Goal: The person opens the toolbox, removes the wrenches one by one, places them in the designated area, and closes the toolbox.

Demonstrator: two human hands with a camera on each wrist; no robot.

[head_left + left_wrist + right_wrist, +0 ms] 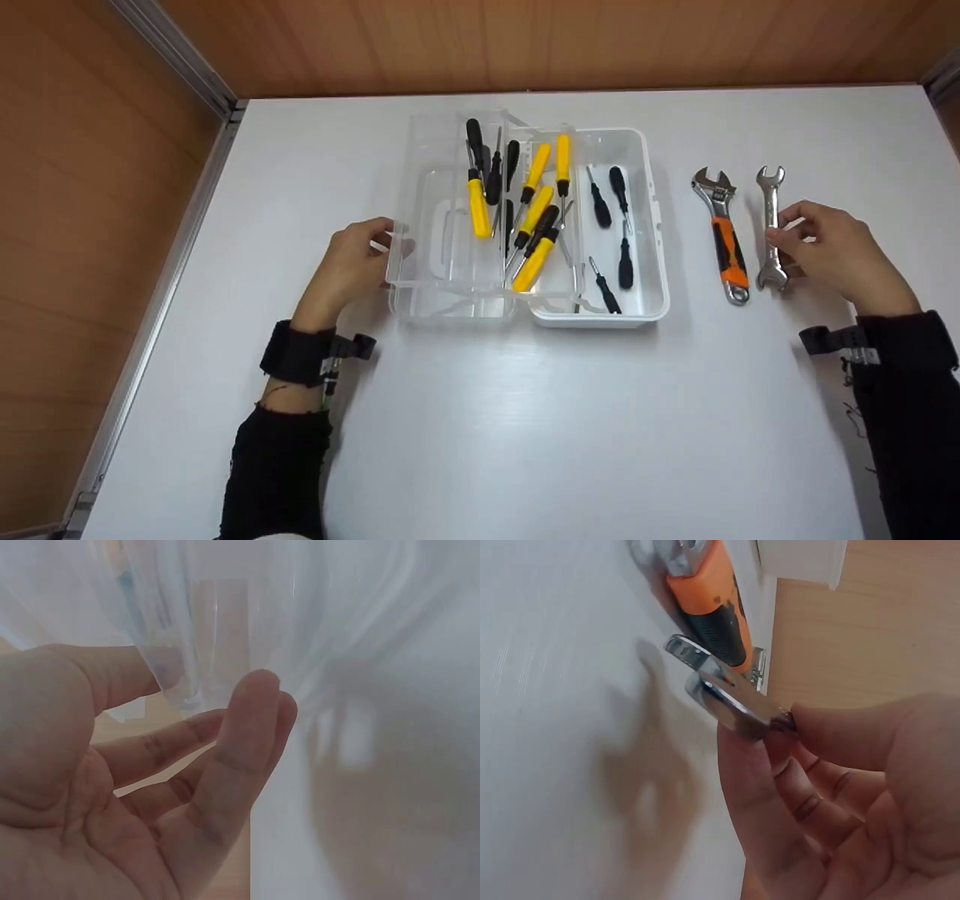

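Observation:
An open plastic toolbox [654,225] lies mid-table, its white half on the right and its clear half [420,187] on the left. Several yellow and black screwdrivers [534,225] lie inside. My left hand [382,238] grips the clear half's left edge; in the left wrist view the thumb and fingers [251,720] curl round the clear plastic [217,622]. Right of the box lie an orange-handled adjustable wrench [724,234] and a silver open-end wrench [771,196]. My right hand [781,234] pinches the silver wrench [724,694] at its shaft, beside the orange wrench [709,604].
The white table [525,420] ends at wooden walls at the back and left, with a metal rail [161,277] along the left edge. Both forearms wear black sleeves and wrist straps.

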